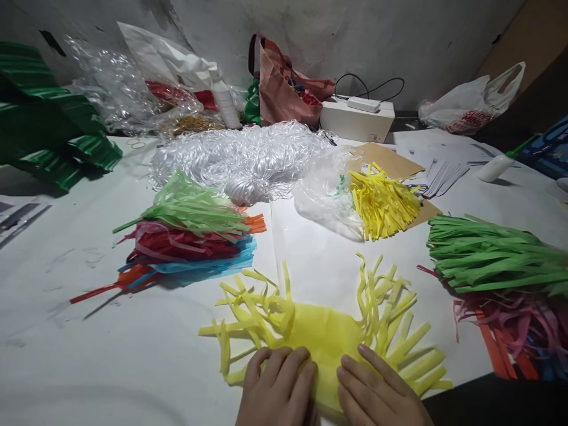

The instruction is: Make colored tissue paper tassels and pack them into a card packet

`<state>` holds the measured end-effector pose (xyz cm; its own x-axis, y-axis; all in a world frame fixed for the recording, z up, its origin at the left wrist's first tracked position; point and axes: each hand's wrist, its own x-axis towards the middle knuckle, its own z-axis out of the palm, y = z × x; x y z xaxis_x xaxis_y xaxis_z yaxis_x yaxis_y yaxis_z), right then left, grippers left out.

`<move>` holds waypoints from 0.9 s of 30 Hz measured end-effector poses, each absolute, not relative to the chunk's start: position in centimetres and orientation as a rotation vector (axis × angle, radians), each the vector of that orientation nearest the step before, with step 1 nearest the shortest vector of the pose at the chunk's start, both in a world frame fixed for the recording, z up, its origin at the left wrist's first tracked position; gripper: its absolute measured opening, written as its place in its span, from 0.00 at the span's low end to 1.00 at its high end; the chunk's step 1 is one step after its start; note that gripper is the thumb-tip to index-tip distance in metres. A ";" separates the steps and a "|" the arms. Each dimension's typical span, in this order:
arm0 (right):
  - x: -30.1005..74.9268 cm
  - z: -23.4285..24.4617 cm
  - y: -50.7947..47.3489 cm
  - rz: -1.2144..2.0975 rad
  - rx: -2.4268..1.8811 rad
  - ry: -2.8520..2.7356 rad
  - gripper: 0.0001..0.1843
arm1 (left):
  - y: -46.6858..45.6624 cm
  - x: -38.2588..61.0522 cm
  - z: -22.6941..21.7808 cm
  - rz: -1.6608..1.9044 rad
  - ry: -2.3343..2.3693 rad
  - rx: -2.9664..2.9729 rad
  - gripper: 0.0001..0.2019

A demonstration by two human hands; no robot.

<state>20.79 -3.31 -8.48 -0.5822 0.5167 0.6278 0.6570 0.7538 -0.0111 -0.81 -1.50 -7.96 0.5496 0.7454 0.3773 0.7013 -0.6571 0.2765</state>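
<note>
Green foil [39, 118] is cut off at the far left, and so are the printed papers [20, 216] below it, their print too blurred to read. Next on the table [66, 361] lies a pile of tassels [190, 236], light green over red over blue, the lower ones partly covered. Behind them, the label on a white bottle [225, 97] cannot be made out, and white string [239, 157] spreads in a tangled heap.

At the lower middle, the left hand [279, 387] rests on yellow paper [328, 325], its fingers bent and close together, thumb hidden. The paper lies flat on the table, fringed at both ends, its near edge partly covered by the hands. The right hand [377, 390] lies across its right part, fingers straighter and narrowly spaced, thumb also out of sight. Whether either hand pinches the paper, I cannot tell. Both wrists are cut off below.

Beyond, a clear bag [326, 198] touches a yellow tassel [386, 204]. Farther right, a white bag [474, 103] carries red lettering, too creased to read. A green tassel [492, 254] runs past the right edge, partly hiding pink strips [519, 325].
</note>
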 end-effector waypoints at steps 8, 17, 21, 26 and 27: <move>20.2 -8.6 -3.6 -0.367 -0.888 -2.243 0.25 | -1.7 1.4 -8.8 0.966 1.440 2.410 0.14; 21.1 -9.1 -4.0 -0.342 -0.938 -2.230 0.21 | -2.4 -1.2 -9.3 0.894 1.478 2.426 0.18; 21.3 -8.8 -4.1 -0.284 -0.962 -2.229 0.18 | -2.5 -1.7 -9.4 0.949 1.446 2.462 0.13; 21.6 -8.2 -3.4 -0.156 -0.958 -2.325 0.17 | -1.0 -2.3 -9.0 0.861 1.002 2.736 0.16; 21.7 -8.0 -3.2 -0.087 -0.976 -2.318 0.18 | -0.5 -2.4 -8.8 0.810 0.909 2.772 0.16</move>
<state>21.68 -3.20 -7.99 -0.5381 0.6268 0.5634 0.6675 0.7251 -0.1692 -2.41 -0.50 -8.78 0.6774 0.5787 0.4542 0.5178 -0.8136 0.2644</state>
